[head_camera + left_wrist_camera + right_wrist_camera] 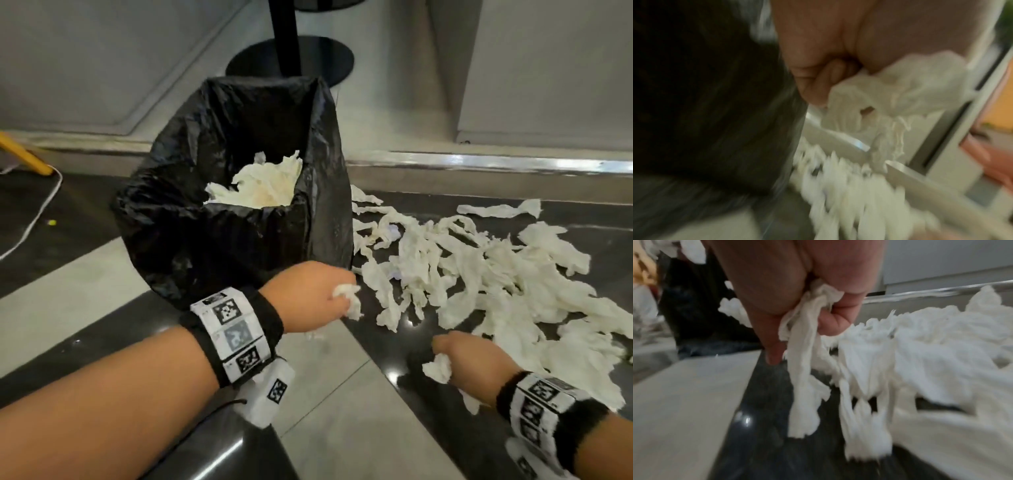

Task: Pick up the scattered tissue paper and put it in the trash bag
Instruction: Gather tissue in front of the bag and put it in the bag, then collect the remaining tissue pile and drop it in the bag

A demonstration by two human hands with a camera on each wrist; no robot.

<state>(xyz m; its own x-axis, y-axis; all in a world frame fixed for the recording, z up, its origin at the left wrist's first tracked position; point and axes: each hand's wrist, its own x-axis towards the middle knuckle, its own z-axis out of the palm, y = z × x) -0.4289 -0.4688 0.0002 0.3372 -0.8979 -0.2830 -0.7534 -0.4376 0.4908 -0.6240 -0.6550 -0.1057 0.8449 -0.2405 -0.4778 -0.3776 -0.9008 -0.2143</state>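
A black trash bag [191,219] stands open on the floor with crumpled tissue [260,186] inside. My left hand [329,294] hovers just in front of the bag's right side and grips a wad of white tissue [349,298], blurred in the left wrist view as tissue [890,100]. My right hand [459,356] is lower right, near the floor, fingers curled round a tissue strip [438,368]; that strip [803,369] hangs from the fist. Several torn tissue strips [496,284] lie scattered to the right of the bag.
A black pole on a round base [291,61] stands behind the bag. A metal floor strip [479,162] runs along a step at the back. A white cable [37,212] and a yellow leg [24,154] are at far left. The floor has dark and pale tiles.
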